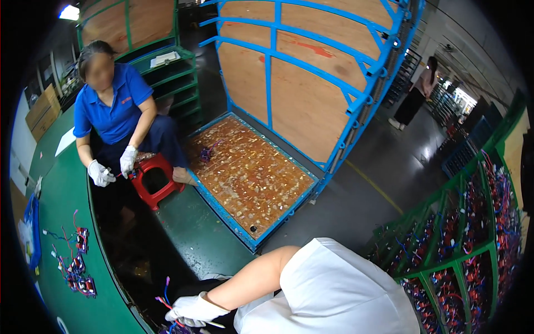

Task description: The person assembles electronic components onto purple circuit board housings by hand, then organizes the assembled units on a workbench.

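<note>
My right hand (193,309), in a white glove, reaches in from a white sleeve at the lower edge. Its fingers are closed around a small wired part (164,301), whose red and blue leads stick up past the glove. The body of that part is mostly cut off by the lower edge. My left hand cannot be made out. Beyond the bench edge to the left, several similar parts (82,267), dark red with coloured wires, lie on the green bench top (114,303).
A person in blue (119,103) with white gloves handles a small wired part beside a red stool (158,181). A blue-framed wheeled platform (250,172) with wooden boards stands ahead. Right, a green rack (425,273) is packed with wired parts. Another person (417,92) stands far right.
</note>
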A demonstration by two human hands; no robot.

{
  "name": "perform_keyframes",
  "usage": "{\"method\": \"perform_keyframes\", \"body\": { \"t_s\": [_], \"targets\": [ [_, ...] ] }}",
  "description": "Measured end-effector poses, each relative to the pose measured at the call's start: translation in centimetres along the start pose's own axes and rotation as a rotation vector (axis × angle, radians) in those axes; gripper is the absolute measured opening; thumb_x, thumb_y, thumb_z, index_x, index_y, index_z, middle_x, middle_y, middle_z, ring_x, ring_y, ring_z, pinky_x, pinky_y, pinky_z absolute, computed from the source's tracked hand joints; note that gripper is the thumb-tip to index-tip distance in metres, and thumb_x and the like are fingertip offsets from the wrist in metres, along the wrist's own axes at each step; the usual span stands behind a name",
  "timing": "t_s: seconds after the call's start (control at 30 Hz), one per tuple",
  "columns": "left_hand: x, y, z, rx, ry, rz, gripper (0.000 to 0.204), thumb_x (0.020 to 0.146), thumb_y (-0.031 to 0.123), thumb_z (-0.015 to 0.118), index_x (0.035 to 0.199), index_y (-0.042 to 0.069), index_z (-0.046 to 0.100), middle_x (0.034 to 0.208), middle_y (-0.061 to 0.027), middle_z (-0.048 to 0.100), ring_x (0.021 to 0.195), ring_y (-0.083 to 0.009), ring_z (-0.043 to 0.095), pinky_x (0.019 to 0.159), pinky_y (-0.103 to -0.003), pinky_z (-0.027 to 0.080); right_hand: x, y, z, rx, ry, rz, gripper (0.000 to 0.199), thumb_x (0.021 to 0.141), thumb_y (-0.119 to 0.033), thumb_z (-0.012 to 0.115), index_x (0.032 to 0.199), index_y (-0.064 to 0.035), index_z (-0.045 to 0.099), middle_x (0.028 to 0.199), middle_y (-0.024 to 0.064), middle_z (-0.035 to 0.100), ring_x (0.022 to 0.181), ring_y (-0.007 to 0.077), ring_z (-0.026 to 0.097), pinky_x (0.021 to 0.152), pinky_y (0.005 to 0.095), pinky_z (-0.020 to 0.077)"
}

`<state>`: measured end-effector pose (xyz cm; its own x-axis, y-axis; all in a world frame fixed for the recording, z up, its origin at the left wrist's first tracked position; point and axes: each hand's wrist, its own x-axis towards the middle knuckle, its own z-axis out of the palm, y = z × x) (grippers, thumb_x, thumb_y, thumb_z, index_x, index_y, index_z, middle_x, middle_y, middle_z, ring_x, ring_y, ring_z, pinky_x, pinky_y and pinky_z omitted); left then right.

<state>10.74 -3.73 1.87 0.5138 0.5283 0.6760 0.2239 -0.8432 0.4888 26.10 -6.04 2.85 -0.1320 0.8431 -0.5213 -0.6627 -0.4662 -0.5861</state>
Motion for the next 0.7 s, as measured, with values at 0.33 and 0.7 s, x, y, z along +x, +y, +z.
{"method": "perform_keyframes", "body": {
  "t_s": [0.33,0.7],
  "targets": [
    [-0.4,-1.8,-0.6,0.125,-0.072,-0.279,0.039,0.088,0.030,0.048,0.114,0.001,0.052,0.104,-0.0135,0.056,0.094,-0.0281,0.055,0.080,-0.043,0.045,0.0,0.9,3.9,-0.947,0.214,-0.738,0.033,0.080,-0.029,0.055,0.059,-0.0030,0.057,0.049,0.0117,0.052,0.043,0.0276,0.052,0.042,0.0379,0.0407],
    [-11.4,-9.1,-0.7,-1.506,0.186,-1.210,0.059,0.088,0.050,0.044,0.128,0.008,0.044,0.124,-0.0102,0.050,0.109,-0.0230,0.050,0.089,-0.041,0.043,0.5,0.3,5.6,-1.688,-0.203,-0.802,0.024,0.065,-0.027,0.059,0.072,-0.0048,0.066,0.064,0.0158,0.062,0.058,0.0333,0.061,0.052,0.0430,0.0485]
  ]
}}
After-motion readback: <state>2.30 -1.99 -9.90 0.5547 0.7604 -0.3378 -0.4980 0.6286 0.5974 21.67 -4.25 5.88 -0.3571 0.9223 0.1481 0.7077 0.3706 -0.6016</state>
